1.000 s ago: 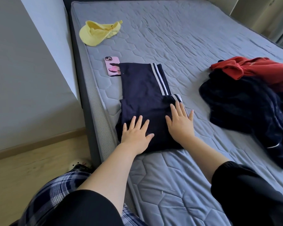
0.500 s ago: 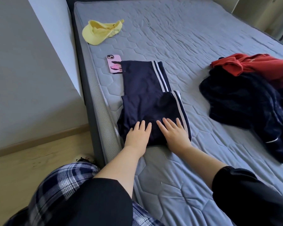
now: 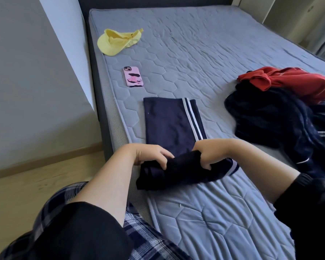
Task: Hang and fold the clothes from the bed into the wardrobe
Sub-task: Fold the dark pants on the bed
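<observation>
Under both of your hands, at the near edge of the grey quilted mattress, lie the navy blue fabric trousers with white side stripes. Your left hand grips their bunched near end, fingers curled over the cloth. Your right hand, just beside it, clamps the same bunched end with its fingers wrapped round the fabric. Beyond your knuckles the rest of the trousers lies flat on the mattress, the striped edge on your right hand's side. Off to the right of your right hand, apart from the trousers, sits a rumpled heap of dark navy clothes with a crumpled red garment on its far part. Beyond your left hand, past the trousers' far end and not touching it, a phone in a pink patterned case lies flat. Farther on still rests a soft yellow cloth cap.
</observation>
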`<act>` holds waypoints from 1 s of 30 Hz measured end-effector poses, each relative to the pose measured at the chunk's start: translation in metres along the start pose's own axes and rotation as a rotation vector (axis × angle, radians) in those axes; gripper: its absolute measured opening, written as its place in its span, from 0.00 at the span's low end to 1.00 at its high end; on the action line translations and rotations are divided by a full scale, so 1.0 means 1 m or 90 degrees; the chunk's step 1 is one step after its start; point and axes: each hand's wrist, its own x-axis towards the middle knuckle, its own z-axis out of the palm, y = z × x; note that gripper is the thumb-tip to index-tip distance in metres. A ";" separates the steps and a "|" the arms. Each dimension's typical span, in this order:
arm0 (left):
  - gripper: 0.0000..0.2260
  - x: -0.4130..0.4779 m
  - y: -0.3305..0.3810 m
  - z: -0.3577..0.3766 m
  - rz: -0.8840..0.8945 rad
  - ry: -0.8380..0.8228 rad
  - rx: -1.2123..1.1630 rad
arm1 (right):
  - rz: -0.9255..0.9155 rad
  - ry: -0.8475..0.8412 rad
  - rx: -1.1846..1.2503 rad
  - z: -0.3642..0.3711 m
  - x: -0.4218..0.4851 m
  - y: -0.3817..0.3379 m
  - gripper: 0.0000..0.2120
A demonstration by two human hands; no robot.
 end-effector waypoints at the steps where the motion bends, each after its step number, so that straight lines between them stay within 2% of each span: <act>1: 0.19 -0.001 -0.001 0.002 0.002 -0.055 -0.052 | 0.000 -0.053 0.027 -0.002 -0.004 -0.002 0.08; 3: 0.17 -0.003 -0.002 0.001 0.027 -0.173 -0.147 | -0.013 -0.128 0.081 -0.006 -0.010 -0.002 0.11; 5: 0.15 -0.006 -0.006 -0.003 0.066 -0.218 -0.204 | -0.027 -0.157 0.149 -0.014 -0.012 0.000 0.14; 6: 0.15 -0.006 -0.008 -0.007 0.072 -0.190 -0.227 | -0.034 -0.157 0.176 -0.020 -0.012 0.003 0.15; 8: 0.18 -0.002 -0.012 -0.013 0.042 -0.045 -0.312 | -0.040 -0.120 0.205 -0.034 -0.010 0.008 0.14; 11: 0.18 0.011 -0.018 -0.027 0.070 0.200 -0.545 | -0.010 0.046 0.202 -0.059 0.001 0.021 0.13; 12: 0.22 0.015 -0.020 -0.033 0.082 0.241 -0.603 | 0.002 0.109 0.199 -0.067 0.006 0.027 0.12; 14: 0.29 0.021 -0.024 -0.042 0.086 0.247 -0.665 | 0.018 0.218 0.194 -0.078 0.020 0.033 0.06; 16: 0.28 0.028 -0.029 -0.043 0.075 0.248 -0.627 | 0.018 0.304 0.175 -0.082 0.037 0.036 0.08; 18: 0.23 0.038 -0.034 -0.039 0.088 0.296 -0.517 | 0.020 0.354 0.159 -0.080 0.055 0.038 0.08; 20: 0.23 0.048 -0.036 -0.034 0.092 0.414 -0.414 | 0.044 0.436 0.116 -0.073 0.072 0.039 0.10; 22: 0.23 0.056 -0.037 -0.030 0.057 0.536 -0.315 | 0.085 0.562 0.054 -0.060 0.083 0.036 0.14; 24: 0.21 0.064 -0.041 -0.027 0.006 0.606 -0.249 | 0.024 0.659 -0.040 -0.038 0.093 0.029 0.16; 25: 0.20 0.067 -0.042 -0.025 -0.015 0.623 -0.224 | -0.046 0.663 -0.096 -0.025 0.098 0.026 0.17; 27: 0.18 0.072 -0.043 -0.020 -0.064 0.639 -0.132 | -0.111 0.583 -0.228 0.005 0.107 0.027 0.22; 29: 0.20 0.073 -0.043 -0.018 -0.108 0.636 -0.037 | -0.031 0.527 -0.239 0.025 0.112 0.040 0.25; 30: 0.21 0.074 -0.043 -0.017 -0.115 0.633 -0.017 | 0.027 0.544 -0.193 0.029 0.114 0.049 0.26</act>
